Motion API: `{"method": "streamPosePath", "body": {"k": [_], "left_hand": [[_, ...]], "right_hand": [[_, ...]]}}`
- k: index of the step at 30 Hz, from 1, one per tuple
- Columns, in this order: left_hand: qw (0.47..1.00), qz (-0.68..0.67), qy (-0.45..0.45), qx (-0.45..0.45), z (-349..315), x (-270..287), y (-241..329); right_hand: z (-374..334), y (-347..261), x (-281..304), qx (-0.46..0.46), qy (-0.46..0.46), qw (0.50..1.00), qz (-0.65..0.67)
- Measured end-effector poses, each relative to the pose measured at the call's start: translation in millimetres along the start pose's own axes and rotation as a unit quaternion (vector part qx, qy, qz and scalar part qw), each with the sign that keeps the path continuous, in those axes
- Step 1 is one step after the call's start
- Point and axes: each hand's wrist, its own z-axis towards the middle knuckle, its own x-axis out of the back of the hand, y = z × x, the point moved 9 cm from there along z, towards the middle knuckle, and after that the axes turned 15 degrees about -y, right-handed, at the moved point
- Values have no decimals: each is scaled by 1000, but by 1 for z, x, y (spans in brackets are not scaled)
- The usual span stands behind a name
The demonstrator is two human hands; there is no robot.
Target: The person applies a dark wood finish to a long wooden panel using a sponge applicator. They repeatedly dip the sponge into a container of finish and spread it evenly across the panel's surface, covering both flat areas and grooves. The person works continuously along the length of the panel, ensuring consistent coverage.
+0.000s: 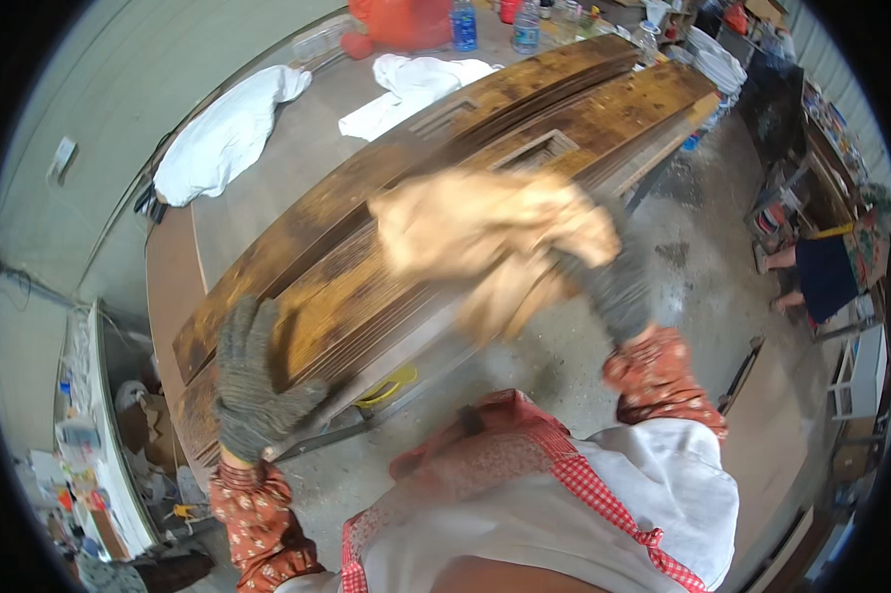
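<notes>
My left hand [257, 390], in a grey knitted glove, lies with its fingers spread on the left end of the nearer brown wooden panel [327, 321]. This panel has a grooved edge and a rectangular recess toward its far end. My right hand [618, 282], also gloved in grey, grips a tan cloth [475, 222] over the panel's middle. The cloth is smeared by motion and hides part of the wood; whether it touches the surface I cannot tell. Beyond lies a second, similar wooden panel [356, 183] with dark mottled stain.
Two white cloths [233, 138] lie on the table [312, 133] behind the panels. A red-orange bag [401, 22] and plastic bottles [464, 28] stand at the back. At right, another person [831, 262] is beside cluttered shelving. A yellow object [388, 387] shows below the near panel.
</notes>
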Motion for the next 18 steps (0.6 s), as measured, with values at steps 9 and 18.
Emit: {"method": "streamPosePath", "body": {"k": [9, 18], "left_hand": [[990, 9, -121, 68, 7, -31, -53], [994, 21, -90, 55, 4, -35, -57]], "right_hand": [[56, 105, 83, -52, -49, 939, -336], [65, -3, -153, 68, -326, 885, -325]]}}
